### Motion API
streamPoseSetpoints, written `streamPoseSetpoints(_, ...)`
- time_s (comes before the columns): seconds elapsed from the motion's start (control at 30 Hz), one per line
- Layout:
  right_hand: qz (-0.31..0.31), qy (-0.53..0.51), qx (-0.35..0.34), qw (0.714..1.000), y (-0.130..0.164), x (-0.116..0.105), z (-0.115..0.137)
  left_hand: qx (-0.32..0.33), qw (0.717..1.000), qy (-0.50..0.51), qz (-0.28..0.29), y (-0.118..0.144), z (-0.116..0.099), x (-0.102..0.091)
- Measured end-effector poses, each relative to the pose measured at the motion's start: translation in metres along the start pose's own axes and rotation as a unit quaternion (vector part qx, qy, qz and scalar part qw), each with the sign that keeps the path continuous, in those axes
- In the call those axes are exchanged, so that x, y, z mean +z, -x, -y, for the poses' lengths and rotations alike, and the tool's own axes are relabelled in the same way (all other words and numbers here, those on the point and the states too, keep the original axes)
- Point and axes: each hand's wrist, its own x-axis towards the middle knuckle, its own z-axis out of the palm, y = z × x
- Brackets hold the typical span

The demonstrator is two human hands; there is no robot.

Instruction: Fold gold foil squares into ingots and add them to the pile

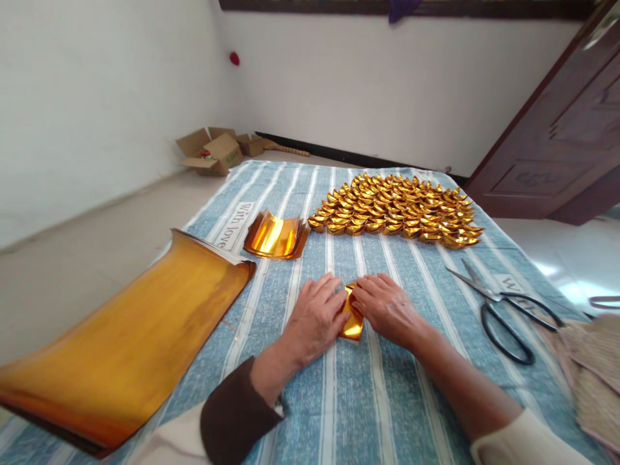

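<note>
A small piece of shiny gold foil paper, partly folded, lies on the striped cloth between my two hands. My left hand presses on its left side, fingers together and thumb on the foil. From the other side my right hand grips the upper right edge with curled fingers. The fingers hide much of the upper fold. Beyond the hands sits a stack of curved gold foil sheets. Many folded gold paper ingots stand in packed rows at the far right of the table.
Large gold sheets lie in a curled stack at left. Black-handled scissors rest partly open at right, near a beige woven fabric. Cardboard boxes stand on the floor behind the blue striped tablecloth. A brown door is at right.
</note>
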Motion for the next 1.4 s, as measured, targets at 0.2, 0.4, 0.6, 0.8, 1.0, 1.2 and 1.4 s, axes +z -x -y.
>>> streamPoseSetpoints(0.2, 0.049, 0.007, 0.023, 0.998, 0.006, -0.01, 0.006, 0.044, 0.998, 0.041, 0.036, 0.003, 0.008, -0.002)
streamPoseSetpoints(0.4, 0.081, -0.045, 0.009, 0.996, 0.012, -0.022, 0.009, 0.058, 0.997, 0.037, -0.019, 0.004, 0.019, 0.004)
streamPoseSetpoints(0.6, 0.062, -0.035, 0.032, 0.997, 0.013, -0.014, 0.014, 0.098, 0.991, 0.085, -0.023, 0.0, 0.015, -0.007)
streamPoseSetpoints(0.8, 0.035, -0.032, 0.034, 0.998, 0.015, -0.011, 0.015, 0.107, 0.983, 0.134, 0.06, 0.001, 0.018, -0.02)
streamPoseSetpoints(1.0, 0.027, -0.023, 0.033, 0.999, 0.014, -0.009, 0.016, 0.092, 0.974, 0.176, 0.111, 0.004, 0.02, -0.032)
streamPoseSetpoints(1.2, 0.029, -0.001, 0.04, 0.999, 0.013, -0.008, 0.019, 0.064, 0.98, 0.166, 0.09, 0.004, 0.015, -0.027)
streamPoseSetpoints(1.4, 0.022, -0.014, 0.045, 0.999, 0.015, -0.005, 0.02, 0.045, 0.981, 0.178, 0.06, 0.005, 0.016, -0.021)
